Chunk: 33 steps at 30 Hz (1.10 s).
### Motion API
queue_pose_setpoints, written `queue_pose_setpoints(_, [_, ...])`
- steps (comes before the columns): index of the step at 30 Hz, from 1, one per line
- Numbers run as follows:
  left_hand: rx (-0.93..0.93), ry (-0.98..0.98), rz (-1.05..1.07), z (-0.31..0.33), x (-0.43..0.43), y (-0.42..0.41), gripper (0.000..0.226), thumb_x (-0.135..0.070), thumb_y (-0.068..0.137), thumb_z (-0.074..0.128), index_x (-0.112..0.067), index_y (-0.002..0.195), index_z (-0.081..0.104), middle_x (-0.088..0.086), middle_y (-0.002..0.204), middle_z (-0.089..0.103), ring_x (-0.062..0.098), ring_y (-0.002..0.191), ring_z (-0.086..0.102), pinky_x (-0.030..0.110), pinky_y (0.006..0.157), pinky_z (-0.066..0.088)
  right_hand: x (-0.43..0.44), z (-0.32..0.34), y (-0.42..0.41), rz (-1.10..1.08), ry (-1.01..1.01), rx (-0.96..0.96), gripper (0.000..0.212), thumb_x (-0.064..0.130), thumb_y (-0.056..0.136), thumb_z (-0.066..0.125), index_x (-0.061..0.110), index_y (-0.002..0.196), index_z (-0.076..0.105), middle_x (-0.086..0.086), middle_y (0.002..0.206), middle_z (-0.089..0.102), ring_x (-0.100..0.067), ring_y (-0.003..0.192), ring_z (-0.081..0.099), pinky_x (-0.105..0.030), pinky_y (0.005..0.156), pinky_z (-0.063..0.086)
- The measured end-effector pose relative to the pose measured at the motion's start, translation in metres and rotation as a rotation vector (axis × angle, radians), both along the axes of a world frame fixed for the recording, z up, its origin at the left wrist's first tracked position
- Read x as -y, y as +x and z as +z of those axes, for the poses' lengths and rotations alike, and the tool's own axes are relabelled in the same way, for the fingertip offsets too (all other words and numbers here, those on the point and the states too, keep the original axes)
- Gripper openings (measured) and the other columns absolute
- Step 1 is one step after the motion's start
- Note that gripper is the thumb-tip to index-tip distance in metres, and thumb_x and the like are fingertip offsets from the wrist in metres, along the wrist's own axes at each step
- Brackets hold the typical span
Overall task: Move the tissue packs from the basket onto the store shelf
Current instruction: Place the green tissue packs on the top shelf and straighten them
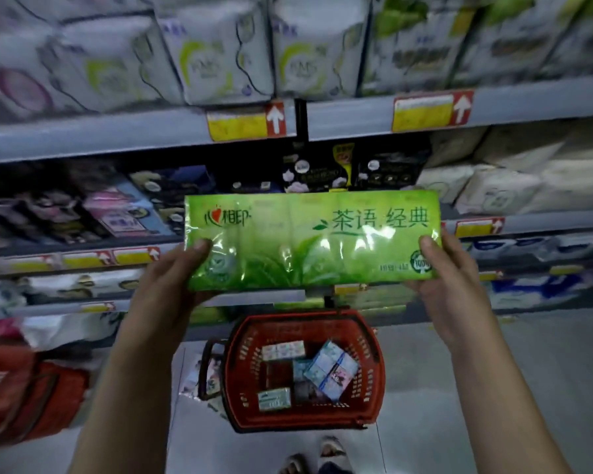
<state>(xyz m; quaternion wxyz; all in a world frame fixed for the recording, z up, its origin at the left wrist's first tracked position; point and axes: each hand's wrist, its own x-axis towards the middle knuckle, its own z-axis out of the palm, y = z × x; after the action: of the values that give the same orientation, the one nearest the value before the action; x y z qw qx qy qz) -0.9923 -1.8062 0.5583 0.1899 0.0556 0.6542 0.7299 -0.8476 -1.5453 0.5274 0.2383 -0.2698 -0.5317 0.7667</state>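
Tissue pack [312,239] (green, held flat) gripped between left hand [172,278] and right hand [449,268], above basket [305,419].

The tissue pack [311,239] is bright green with a leaf pattern and dark green lettering. The basket [374,378] is red, the shelf tags [431,111] yellow and red.

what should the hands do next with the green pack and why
Probably carry the green tissue pack forward onto a shelf: the left hand and right hand hold its ends in mid-air above the red basket, not yet on any shelf.
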Motion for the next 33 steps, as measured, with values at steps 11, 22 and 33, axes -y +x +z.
queue_pose_setpoints(11, [-0.185,0.119,0.096,0.122,0.004,0.013,0.021,-0.036,0.07,0.066,-0.016,0.074,0.073,-0.009,0.065,0.072,0.003,0.059,0.068,0.021,0.051,0.054,0.007,0.128,0.011,-0.011,0.139,-0.134,0.076,0.069,0.033,0.082,0.043,0.102,0.063,0.014,0.114,0.068,-0.008,0.103,0.065,-0.036,0.075,0.055])
queue_pose_setpoints(22, [-0.243,0.286,0.092,0.207,0.023,0.036,0.035,-0.046,0.061,0.072,-0.023,0.087,0.077,-0.003,0.098,0.076,0.009,0.093,0.07,0.032,0.093,0.051,0.028,0.227,0.024,-0.071,0.269,-0.331,0.106,0.073,0.023,0.081,0.04,0.12,0.054,0.016,0.127,0.057,0.003,0.106,0.059,-0.029,0.09,0.051])
queue_pose_setpoints(33, [-0.332,0.424,0.1,0.242,0.028,0.048,0.028,-0.044,0.046,0.069,-0.029,0.067,0.078,-0.006,0.076,0.076,0.004,0.066,0.07,0.015,0.054,0.054,0.042,0.263,0.042,-0.077,0.343,-0.384,0.076,0.077,0.025,0.078,0.06,0.095,0.055,0.028,0.117,0.057,0.001,0.107,0.054,-0.032,0.09,0.045])
